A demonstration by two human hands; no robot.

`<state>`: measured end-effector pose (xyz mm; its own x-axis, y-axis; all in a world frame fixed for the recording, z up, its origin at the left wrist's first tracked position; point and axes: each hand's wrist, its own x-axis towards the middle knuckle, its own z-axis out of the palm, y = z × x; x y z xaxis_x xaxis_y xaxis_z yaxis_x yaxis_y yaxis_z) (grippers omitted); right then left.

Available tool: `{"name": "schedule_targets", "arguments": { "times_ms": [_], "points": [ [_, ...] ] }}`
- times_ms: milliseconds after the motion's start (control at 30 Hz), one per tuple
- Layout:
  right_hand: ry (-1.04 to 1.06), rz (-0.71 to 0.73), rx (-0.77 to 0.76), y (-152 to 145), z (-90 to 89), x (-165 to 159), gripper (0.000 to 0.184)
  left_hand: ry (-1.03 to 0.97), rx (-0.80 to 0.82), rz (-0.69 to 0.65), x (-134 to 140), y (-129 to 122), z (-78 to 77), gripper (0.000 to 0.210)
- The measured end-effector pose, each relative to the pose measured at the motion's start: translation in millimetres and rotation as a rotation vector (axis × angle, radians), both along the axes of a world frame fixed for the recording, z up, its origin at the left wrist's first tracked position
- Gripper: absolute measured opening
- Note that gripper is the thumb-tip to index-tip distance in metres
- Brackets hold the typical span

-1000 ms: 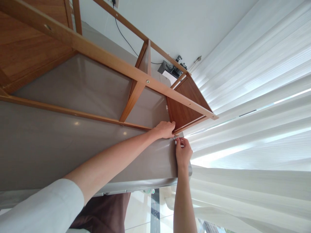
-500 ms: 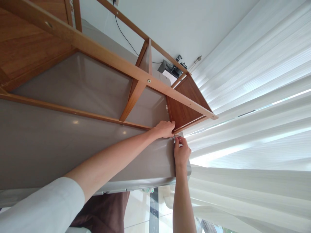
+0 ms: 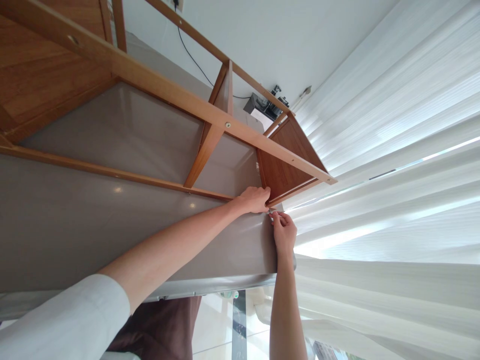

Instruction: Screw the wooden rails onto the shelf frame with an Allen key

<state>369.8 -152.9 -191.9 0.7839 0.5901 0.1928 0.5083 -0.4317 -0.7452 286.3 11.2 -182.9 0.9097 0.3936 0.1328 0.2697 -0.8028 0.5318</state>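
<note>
A wooden rack (image 3: pixel 165 95) lies on its side on a grey-covered table. My left hand (image 3: pixel 255 199) is closed around its lower rail, close to the corner where a brown wooden panel (image 3: pixel 287 160) meets the rail. Just below that corner, my right hand (image 3: pixel 285 227) pinches a thin metal piece (image 3: pixel 270 213) that looks like a hex key. Its tip points at the end of the rail. My fingers cover most of it, and whether it sits in a screw cannot be made out.
The grey tabletop (image 3: pixel 75 225) extends to the left under the rack. White curtains (image 3: pixel 375 215) hang close on the right. Behind the rack are a black device (image 3: pixel 258 102) and a black cable (image 3: pixel 193 59) along the wall. A brown cloth (image 3: pixel 161 325) shows below the table edge.
My right hand has shifted slightly to the right and turned, with the thin metal piece still pinched. My left hand stays on the rail, and the rack has hardly moved.
</note>
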Motion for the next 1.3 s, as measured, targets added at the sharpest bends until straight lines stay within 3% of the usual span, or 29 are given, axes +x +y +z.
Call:
{"name": "schedule_targets", "arguments": {
  "times_ms": [200,400,767,933,1300],
  "points": [
    [-0.057,-0.024,0.003,-2,-2.5,-1,0.035,-0.004,0.011,0.007,1,0,-1.7,0.044],
    [-0.241,-0.043,-0.05,0,-0.4,-10,0.033,-0.005,0.015,0.009,1,0,-2.0,0.043],
    [-0.447,0.033,-0.125,2,-3.2,-18,0.037,-0.005,-0.012,0.001,1,0,-2.3,0.045],
    [-0.393,0.026,-0.101,3,-2.7,-15,0.036,-0.004,-0.017,0.005,1,0,-1.6,0.047],
    [-0.065,0.018,-0.015,0,1.4,0,0.04,-0.005,-0.006,0.004,1,0,-1.6,0.048]
  ]
}}
